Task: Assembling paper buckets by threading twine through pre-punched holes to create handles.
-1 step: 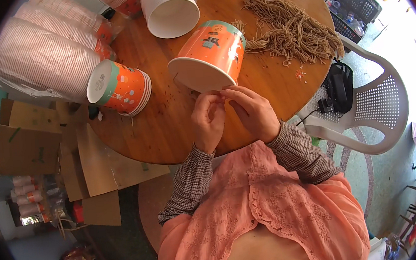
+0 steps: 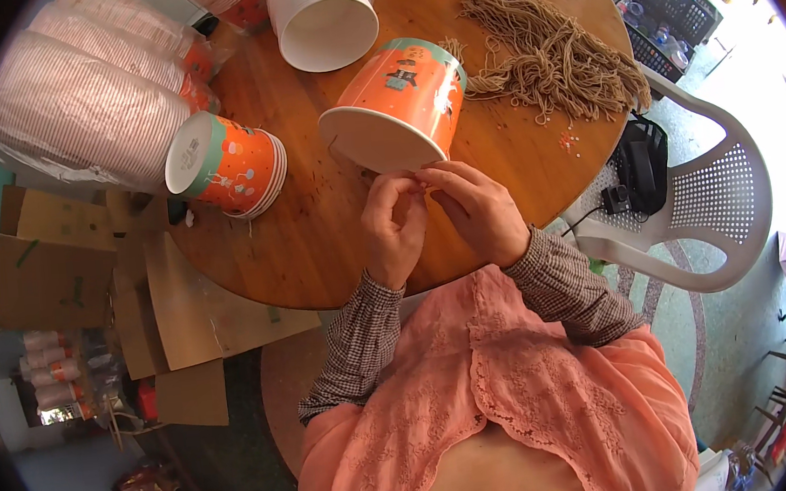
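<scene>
A large orange paper bucket (image 2: 399,95) with a green band lies tilted on the wooden table, its white-rimmed mouth toward me. Right at the near edge of that rim, my left hand (image 2: 395,225) is closed in a pinch. The fingertips of my right hand (image 2: 479,210) meet it there, thumb and forefinger pressed together. Something tiny and reddish shows between the fingertips, too small to name. A short brown strand sticks out by the rim's left side. Beyond the bucket, to the right, a tangled heap of tan cords (image 2: 545,54) is spread out.
Left of the bucket stands a short stack of orange paper buckets (image 2: 241,170). Wrapped bucket stacks (image 2: 77,109) fill the far left, and white nested buckets (image 2: 328,31) lie at the back. Cardboard boxes (image 2: 59,279) sit left of the table; a plastic chair (image 2: 714,180) stands right.
The orange bucket has turned very slightly to the right. Both hands keep their pinch at the rim, almost unmoved.
</scene>
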{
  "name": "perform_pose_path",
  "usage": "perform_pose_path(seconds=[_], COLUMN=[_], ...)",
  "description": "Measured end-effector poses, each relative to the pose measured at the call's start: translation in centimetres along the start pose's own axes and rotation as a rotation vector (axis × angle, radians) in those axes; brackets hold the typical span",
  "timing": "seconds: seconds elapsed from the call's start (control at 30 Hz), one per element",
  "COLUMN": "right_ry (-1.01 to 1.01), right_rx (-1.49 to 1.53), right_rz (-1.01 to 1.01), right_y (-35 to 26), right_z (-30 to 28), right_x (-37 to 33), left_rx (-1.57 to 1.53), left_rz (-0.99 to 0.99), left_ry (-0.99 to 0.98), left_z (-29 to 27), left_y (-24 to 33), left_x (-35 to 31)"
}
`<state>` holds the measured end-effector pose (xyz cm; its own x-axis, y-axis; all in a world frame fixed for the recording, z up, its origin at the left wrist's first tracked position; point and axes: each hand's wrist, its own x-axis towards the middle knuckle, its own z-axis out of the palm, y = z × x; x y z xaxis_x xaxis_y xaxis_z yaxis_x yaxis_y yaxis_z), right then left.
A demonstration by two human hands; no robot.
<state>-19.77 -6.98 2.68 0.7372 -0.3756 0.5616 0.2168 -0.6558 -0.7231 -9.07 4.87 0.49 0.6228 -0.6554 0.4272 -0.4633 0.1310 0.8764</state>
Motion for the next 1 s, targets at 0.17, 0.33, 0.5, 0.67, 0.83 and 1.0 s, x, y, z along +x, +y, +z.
perform_pose_path(seconds=[0.17, 0.33, 0.5, 0.67, 0.83, 1.0], right_ry=[-0.001, 0.040, 0.021, -0.014, -0.118, -0.141], right_rx=[0.069, 0.346, 0.255, 0.259, 0.059, -0.011], right_rz=[0.039, 0.168, 0.153, 0.148, -0.045, -0.141], right_y=[0.3, 0.5, 0.5, 1.0, 0.8, 2.0], right_z=[0.0, 0.1, -0.3, -0.8, -1.9, -2.2], right_x=[0.3, 0.5, 0.7, 0.8, 1.3, 1.3], left_rx=[-0.098, -0.177, -0.351, -0.492, -0.565, -0.363], left_rz=[-0.065, -0.071, -0.222, -0.303, -0.512, -0.275], left_ry=[0.000, -0.039, -0.107, -0.118, -0.113, -0.049], left_z=[-0.1, 0.5, -0.1, 0.3, -0.4, 0.1], left_y=[0.9, 0.2, 0.3, 0.5, 1.0, 1.3], left_x=[0.0, -0.3, -0.3, 0.1, 0.8, -0.1])
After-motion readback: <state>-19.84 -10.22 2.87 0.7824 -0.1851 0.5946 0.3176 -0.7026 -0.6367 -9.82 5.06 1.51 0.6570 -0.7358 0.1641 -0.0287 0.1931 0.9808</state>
